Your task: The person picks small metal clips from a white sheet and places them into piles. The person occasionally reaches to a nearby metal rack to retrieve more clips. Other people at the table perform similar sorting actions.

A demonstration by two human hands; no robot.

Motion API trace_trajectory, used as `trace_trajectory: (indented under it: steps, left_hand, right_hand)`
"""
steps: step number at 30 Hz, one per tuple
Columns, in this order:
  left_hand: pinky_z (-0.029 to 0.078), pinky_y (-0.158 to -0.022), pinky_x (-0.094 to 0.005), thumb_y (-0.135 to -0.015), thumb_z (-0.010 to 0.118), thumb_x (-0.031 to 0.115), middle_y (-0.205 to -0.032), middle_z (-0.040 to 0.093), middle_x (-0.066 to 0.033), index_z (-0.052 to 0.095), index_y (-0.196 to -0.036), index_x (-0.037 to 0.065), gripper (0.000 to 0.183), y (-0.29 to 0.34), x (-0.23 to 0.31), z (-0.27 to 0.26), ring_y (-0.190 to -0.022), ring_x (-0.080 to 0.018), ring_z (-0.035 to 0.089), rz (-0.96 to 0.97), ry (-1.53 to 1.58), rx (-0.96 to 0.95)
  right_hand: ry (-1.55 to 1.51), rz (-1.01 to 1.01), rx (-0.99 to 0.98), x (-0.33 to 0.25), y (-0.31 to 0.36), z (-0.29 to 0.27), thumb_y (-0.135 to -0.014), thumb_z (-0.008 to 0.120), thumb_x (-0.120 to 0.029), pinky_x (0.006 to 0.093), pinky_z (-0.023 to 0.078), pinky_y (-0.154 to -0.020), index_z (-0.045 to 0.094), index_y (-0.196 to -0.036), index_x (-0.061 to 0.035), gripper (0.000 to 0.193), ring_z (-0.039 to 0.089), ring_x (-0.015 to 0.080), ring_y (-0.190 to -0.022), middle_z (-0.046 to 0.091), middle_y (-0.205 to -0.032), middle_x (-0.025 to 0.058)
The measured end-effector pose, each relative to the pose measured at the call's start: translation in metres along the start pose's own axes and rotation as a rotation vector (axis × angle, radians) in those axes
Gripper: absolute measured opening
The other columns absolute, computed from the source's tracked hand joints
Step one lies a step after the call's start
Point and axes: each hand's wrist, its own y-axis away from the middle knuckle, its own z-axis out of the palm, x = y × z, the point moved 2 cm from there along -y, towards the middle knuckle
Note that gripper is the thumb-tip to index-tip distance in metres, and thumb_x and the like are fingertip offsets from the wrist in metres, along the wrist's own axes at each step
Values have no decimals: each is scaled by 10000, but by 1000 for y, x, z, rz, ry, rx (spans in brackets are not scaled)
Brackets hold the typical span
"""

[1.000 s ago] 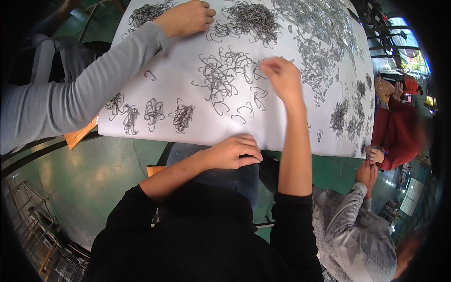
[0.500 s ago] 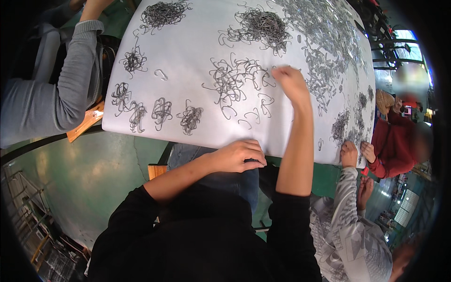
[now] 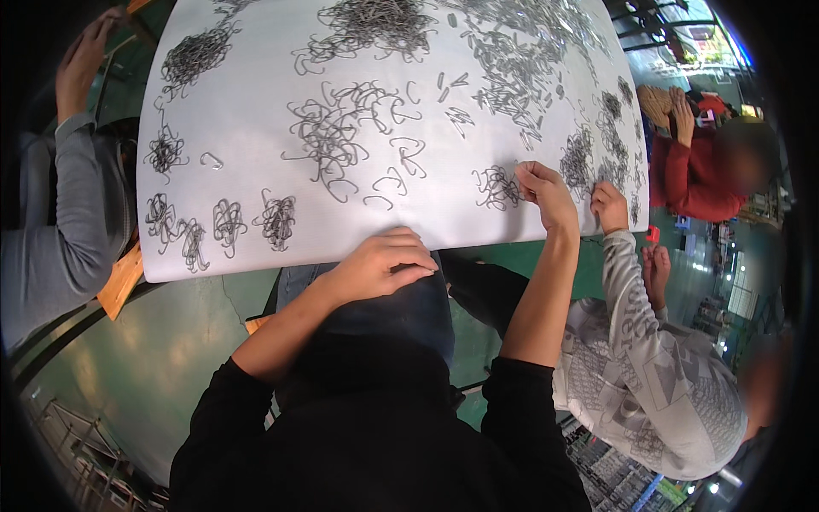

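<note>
My right hand (image 3: 548,194) is closed in a pinch at the right end of a small pile of dark wire hooks (image 3: 496,188). Whatever its fingertips hold is too small to make out. Near the table's front edge lies my left hand (image 3: 386,263), its fingers loosely bent, the thumb apart and nothing visible in it. Beyond that hand a looser spread of wire hooks (image 3: 328,136) covers the middle of the white table (image 3: 444,226), and a few single hooks (image 3: 390,181) lie at its near side.
Several small hook bundles (image 3: 277,220) line the front left. A dense hook heap (image 3: 375,26) and many small flat metal pieces (image 3: 512,72) lie farther back. At right, a co-worker's hand (image 3: 609,206) touches the table near more piles. A person in grey (image 3: 90,200) sits at left.
My right hand has moved right and nearer, from beside the loose hooks to the small pile. The whole view has shifted, with the table now farther left. My left hand stays at the table edge.
</note>
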Motion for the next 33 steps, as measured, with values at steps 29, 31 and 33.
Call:
trace_trajectory:
  steps: [29, 31, 33]
  left_hand:
    - [494, -728, -333, -792, 729, 29, -860, 671, -38, 700, -889, 47, 103, -2, 1, -1, -827, -221, 592, -11, -35, -29]
    - [494, -730, -333, -791, 730, 29, -860, 672, -38, 700, -890, 47, 104, -2, 1, -1, -828, -221, 591, -5, -39, -27]
    - [495, -732, -332, -791, 730, 30, -861, 674, -38, 701, -892, 46, 106, -2, 1, -1, -829, -221, 591, -5, -45, -22]
  right_hand:
    - [635, -30, 339, -11, 4, 37, -770, 749, -192, 270, 492, -641, 723, -895, 1, 232, 640, 139, -685, 708, -762, 87]
    - [666, -13, 354, -12, 2, 39, -772, 745, -202, 276, 491, -637, 718, -893, 9, 244, 639, 144, -685, 707, -765, 89]
    - [670, -17, 334, -10, -1, 39, -779, 739, -205, 281, 488, -631, 711, -889, 22, 254, 634, 146, -682, 704, -763, 93]
